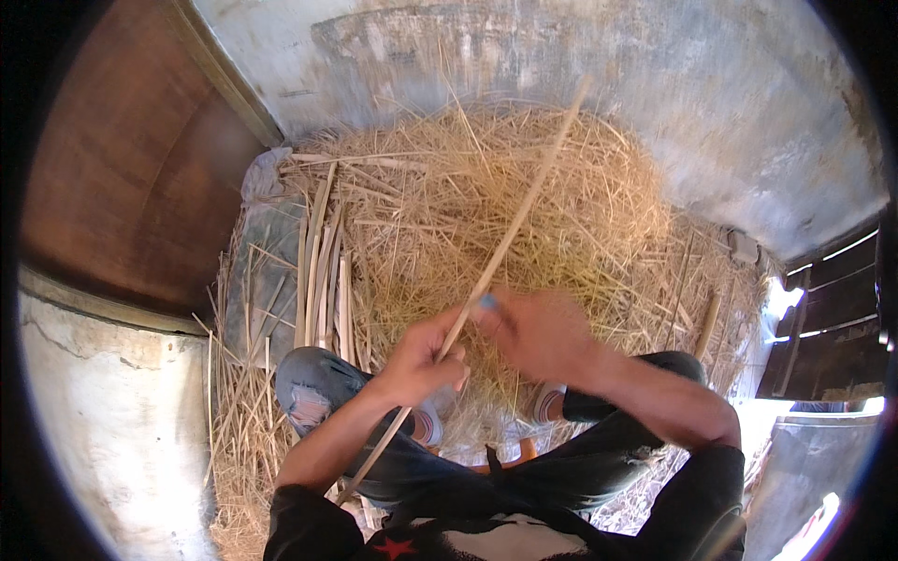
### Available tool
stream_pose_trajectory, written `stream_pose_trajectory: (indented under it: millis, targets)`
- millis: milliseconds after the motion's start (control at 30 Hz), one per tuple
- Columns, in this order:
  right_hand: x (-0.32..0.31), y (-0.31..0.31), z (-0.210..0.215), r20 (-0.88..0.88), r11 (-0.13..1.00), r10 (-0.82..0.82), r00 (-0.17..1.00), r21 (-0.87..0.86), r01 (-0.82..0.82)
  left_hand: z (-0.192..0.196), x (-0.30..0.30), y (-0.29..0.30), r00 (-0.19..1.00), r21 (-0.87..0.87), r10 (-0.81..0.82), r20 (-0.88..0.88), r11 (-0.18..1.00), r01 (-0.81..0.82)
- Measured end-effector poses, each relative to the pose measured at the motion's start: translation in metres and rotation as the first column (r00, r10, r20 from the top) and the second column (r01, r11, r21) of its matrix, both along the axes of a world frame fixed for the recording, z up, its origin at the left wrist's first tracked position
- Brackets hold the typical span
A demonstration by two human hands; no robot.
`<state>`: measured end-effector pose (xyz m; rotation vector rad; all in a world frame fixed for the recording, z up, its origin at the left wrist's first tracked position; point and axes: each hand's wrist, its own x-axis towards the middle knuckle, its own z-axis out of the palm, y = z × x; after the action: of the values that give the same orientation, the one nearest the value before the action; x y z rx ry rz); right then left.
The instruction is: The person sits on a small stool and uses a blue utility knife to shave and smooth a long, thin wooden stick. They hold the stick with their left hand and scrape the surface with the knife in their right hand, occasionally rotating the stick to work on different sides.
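Note:
A long, pale bamboo strip (516, 224) slants from beside my left forearm up toward the far wall. Around its lower middle, my left hand (423, 358) is closed, with the strip passing between thumb and fingers. My right hand (543, 335) is close against the strip just above the left one, its fingers curled and blurred by motion. Something small and blue (487, 302) shows at its fingertips; whether it is a wrap or part of a tool I cannot make out. Both hands are above the gap between my bent knees.
A thick heap of straw-like shavings (524, 178) covers the floor ahead. Split bamboo strips (323, 271) lie in a bundle left of my knee. A worn wall (599, 56) closes the far side, a brown panel (140, 168) the left. Dark slats (832, 327) stand right.

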<state>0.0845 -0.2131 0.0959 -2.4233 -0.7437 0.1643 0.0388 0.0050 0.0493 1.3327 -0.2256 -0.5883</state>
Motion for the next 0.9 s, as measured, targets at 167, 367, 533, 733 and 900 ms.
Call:
stream_pose_trajectory:
  millis: [167,367,533,733,900]
  targets:
    - [0.003,-0.001,0.000,-0.026,0.993,0.013,1.000,-0.117,-0.016,0.006,-0.002,-0.007,0.997,0.008,0.078,-0.025,0.997,-0.078]
    - [0.031,-0.014,-0.004,-0.078,0.997,-0.044,0.996,0.061,0.048,0.006,-0.002,-0.003,0.993,-0.284,0.003,-0.119,0.958,-0.037]
    - [-0.008,0.001,-0.002,-0.074,0.994,0.065,0.995,-0.085,-0.071,0.002,0.001,-0.005,0.992,-0.286,-0.012,-0.129,0.958,-0.025]
    - [0.014,-0.004,-0.003,-0.153,0.998,-0.023,0.988,0.058,0.032,0.012,-0.002,-0.010,0.994,-0.167,0.028,-0.108,0.985,-0.046]
    - [-0.006,0.002,-0.004,-0.130,0.977,0.193,0.972,0.116,-0.179,0.007,0.003,-0.007,0.996,-0.187,0.062,-0.064,0.980,-0.073]
